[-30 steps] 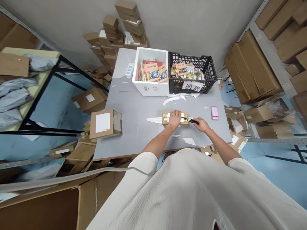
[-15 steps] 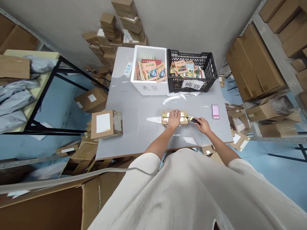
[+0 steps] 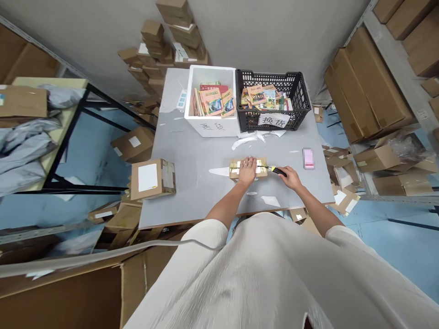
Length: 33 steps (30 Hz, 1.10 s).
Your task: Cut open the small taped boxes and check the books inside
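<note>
A small taped cardboard box (image 3: pixel 234 169) lies near the front edge of the grey table. My left hand (image 3: pixel 247 170) rests on top of it, fingers laid out over the tape and label. Wrapped round the dark handle of a black and yellow cutter knife (image 3: pixel 278 172) is my right hand (image 3: pixel 291 177), just right of the box. The knife points left, and its blade reaches the right part of the box top; the tip is hard to make out near my left hand.
Behind stand a white foam box (image 3: pixel 211 125) and a black crate (image 3: pixel 298 112), both holding books. A larger carton (image 3: pixel 147 178) sits left, a phone (image 3: pixel 308 158) right. Paper scraps lie around on the table (image 3: pixel 192 192); shelves with cartons flank both sides.
The view has shifted slightly. My left hand still presses on the box and my right hand still holds the knife, with hardly any movement between them.
</note>
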Motion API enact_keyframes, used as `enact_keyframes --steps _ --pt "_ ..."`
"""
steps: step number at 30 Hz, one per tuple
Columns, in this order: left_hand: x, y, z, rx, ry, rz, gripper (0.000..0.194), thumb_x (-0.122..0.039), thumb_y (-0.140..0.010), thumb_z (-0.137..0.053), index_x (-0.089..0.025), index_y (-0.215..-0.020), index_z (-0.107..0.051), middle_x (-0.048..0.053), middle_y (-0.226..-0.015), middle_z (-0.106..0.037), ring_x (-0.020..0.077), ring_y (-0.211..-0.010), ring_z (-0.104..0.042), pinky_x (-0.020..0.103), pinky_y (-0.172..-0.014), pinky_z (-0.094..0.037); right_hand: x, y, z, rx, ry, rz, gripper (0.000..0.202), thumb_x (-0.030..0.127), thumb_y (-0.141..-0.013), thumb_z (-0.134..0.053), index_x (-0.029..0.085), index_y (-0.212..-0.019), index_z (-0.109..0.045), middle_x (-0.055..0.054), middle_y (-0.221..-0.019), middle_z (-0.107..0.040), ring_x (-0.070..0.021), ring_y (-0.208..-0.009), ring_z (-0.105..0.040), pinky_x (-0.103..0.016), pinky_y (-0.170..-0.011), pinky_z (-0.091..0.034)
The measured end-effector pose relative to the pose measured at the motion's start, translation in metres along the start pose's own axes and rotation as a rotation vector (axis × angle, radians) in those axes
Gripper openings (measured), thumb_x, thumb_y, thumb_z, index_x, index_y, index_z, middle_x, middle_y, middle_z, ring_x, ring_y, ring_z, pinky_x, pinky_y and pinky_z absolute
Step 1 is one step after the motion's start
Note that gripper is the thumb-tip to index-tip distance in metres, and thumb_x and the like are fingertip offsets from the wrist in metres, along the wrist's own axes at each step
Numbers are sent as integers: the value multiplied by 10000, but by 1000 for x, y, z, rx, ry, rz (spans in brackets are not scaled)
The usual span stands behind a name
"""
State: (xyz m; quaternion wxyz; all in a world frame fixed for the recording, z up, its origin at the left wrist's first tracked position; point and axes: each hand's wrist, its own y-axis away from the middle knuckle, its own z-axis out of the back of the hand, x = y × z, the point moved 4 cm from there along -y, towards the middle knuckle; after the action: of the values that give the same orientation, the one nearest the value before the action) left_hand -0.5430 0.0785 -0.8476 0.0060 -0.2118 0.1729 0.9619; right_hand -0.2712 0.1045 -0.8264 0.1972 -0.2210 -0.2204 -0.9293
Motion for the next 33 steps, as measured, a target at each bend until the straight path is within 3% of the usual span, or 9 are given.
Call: enact_keyframes --steps 14,18,22,26,33 --pt "0 7 -4 -35 10 7 697 -221 -1100 -382 -173 -1794 -407 162 -1855 -408 324 -1758 -317 554 -1445 -181 4 -26 5 80 80 86 492 437 -1136 -538 269 -1566 -708 -167 -1415 -732 -361 -1288 -636 -464 -1086 -477" --pt "4 4 -7 -65 40 10 701 -202 -1077 -395 -160 -1775 -445 173 -1825 -457 343 -1747 -339 572 -1443 -188 -9 -20 8 18 29 73 514 490 -1136 -513 283 -1569 -697 -160 -1397 -739 -367 -1285 -654 -491 -1088 -521" --pt "7 5 -12 -101 94 -12 681 -197 -1070 -381 -132 -1737 -503 194 -1793 -500 354 -1733 -366 581 -1445 -181 -41 -16 33 -204 -29 -17 546 531 -1127 -468 246 -1538 -687 -179 -1376 -729 -387 -1259 -662 -537 -1107 -550" --pt "6 5 -16 -144 162 10 676 -266 -1087 -409 -132 -1745 -487 192 -1812 -471 365 -1744 -340 594 -1449 -156 -66 -12 41 -153 -53 -104 511 501 -1043 -596 215 -1450 -718 -176 -1337 -743 -389 -1229 -682 -551 -1101 -571" --pt "12 7 -9 -147 241 0 695 -284 -1013 -546 -127 -1689 -532 188 -1871 -358 387 -1762 -281 619 -1445 -179 -71 1 -4 -67 -36 -517 508 341 -962 -639 178 -1434 -732 -179 -1418 -697 -319 -1178 -718 -418 -1026 -593"
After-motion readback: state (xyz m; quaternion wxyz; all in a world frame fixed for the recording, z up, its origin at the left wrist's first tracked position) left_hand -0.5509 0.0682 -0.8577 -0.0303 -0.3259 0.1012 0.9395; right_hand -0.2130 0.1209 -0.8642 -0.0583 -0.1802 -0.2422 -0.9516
